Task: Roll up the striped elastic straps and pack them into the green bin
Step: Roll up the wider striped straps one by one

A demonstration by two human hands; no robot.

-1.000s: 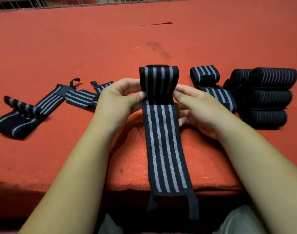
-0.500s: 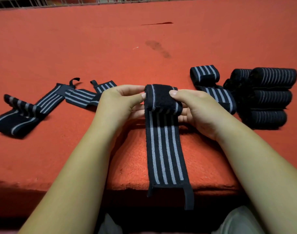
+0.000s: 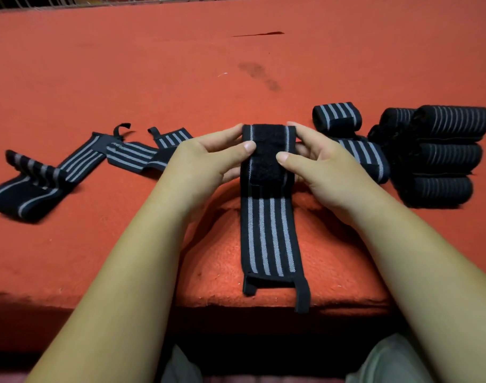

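Head view shows the partly rolled striped strap (image 3: 269,233) at the near centre of the red worktop (image 3: 153,64), liable to spring loose or wind skewed should either pinch slacken, with left hand (image 3: 205,164) and right hand (image 3: 327,172) both curled round the roll's ends, thumbs pressing its black top.

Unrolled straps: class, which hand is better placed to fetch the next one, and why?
Left, probably. The unrolled straps lie to the left, one end beside the left hand; the right hand sits nearer the rolled straps and would have to cross the half-rolled strap.
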